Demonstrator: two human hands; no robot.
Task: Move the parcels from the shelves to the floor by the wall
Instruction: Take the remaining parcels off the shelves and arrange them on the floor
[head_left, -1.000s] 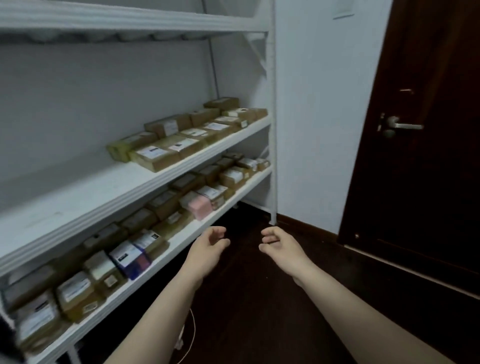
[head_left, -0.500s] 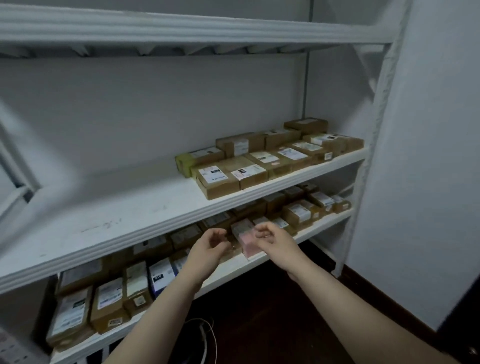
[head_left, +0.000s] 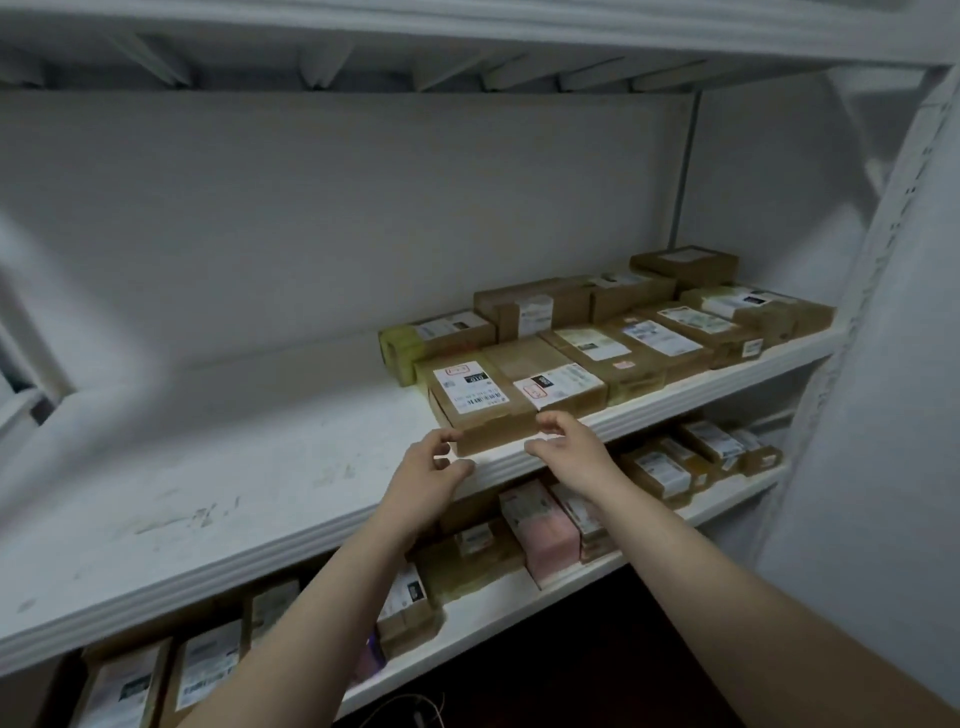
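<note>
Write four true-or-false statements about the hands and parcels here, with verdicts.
1. The left hand and right hand both reach for the brown cardboard parcel with a white barcode label on the white middle shelf. True.
2. That parcel is lifted off the shelf. False: it rests on it.
3. The pale pink box-shaped parcel lies on the middle shelf. False: it lies on the shelf below.
4. A cardboard parcel with a yellow-green taped end lies behind the labelled one. True.
</note>
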